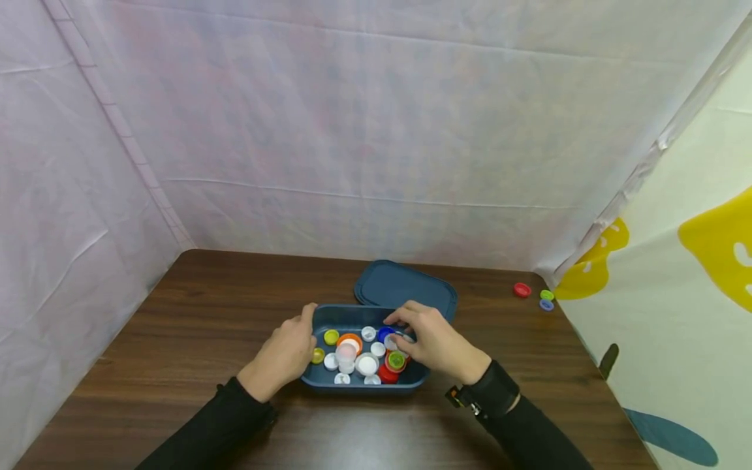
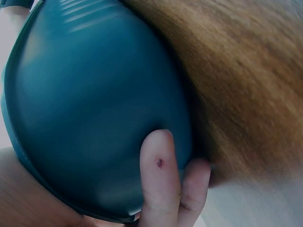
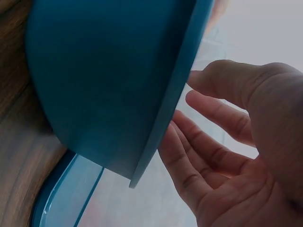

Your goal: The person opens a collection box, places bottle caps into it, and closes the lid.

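A dark blue plastic container (image 1: 352, 314) on the wooden table holds several bottle caps in white, yellow, orange, red, green and blue. My left hand (image 1: 286, 352) grips its left end, and the left wrist view shows two fingers (image 2: 160, 175) against the outer wall. Over the container's right end is my right hand (image 1: 431, 339), thumb and fingers loosely bent and apart. Its fingertips hang close over a blue cap (image 1: 384, 333) and a whitish cap (image 1: 390, 343). In the right wrist view, the right hand (image 3: 236, 137) reaches over the rim, and the caps are hidden behind the wall.
Behind the container lies its blue lid (image 1: 405, 286), partly overlapped by it in the head view. At the table's far right corner are a red cap (image 1: 521, 290), a green cap (image 1: 547, 295) and a bluish-purple cap (image 1: 546, 305). White cloth (image 1: 364, 130) hangs behind the table.
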A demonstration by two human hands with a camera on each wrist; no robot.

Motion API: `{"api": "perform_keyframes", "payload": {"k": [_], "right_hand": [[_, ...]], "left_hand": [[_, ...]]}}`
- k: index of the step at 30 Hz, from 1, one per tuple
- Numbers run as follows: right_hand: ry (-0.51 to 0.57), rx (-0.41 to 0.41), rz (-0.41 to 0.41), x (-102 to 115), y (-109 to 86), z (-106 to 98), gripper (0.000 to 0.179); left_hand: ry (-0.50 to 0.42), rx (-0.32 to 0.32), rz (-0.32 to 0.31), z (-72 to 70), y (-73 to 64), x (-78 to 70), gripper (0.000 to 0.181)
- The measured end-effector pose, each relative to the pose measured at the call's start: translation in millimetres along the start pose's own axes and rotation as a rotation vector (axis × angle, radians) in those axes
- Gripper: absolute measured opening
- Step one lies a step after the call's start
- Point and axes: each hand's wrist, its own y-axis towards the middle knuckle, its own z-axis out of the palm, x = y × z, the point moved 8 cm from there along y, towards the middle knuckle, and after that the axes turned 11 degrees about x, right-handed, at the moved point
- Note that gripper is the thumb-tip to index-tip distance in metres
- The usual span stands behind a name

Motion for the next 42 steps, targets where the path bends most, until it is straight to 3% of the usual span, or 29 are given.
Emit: {"api": "perform_keyframes", "payload": {"k": [9, 20, 28, 42], "right_hand": [[-0.022, -0.054, -0.003, -5.7, -2.5, -7.1, 0.027], [-0.062, -0.222, 0.071, -44.5, -11.4, -36.2, 0.025], [-0.068, -0.301, 0.248, -117.8, -27.9, -56.6, 0.026], [-0.070, -0.259, 0.556, -249.2, -83.2, -71.6, 0.038]], "left_hand": [[0.003, -0.001, -0.006, -0.3, -1.2, -0.3, 0.063], [-0.014, 0.011, -0.017, 1.3, -1.3, 0.8, 0.064], [-0.019, 0.018, -0.022, 0.9, -0.9, 0.6, 0.064], [-0.016, 0.012, -0.015, 1.6, -1.6, 0.6, 0.065]]}}
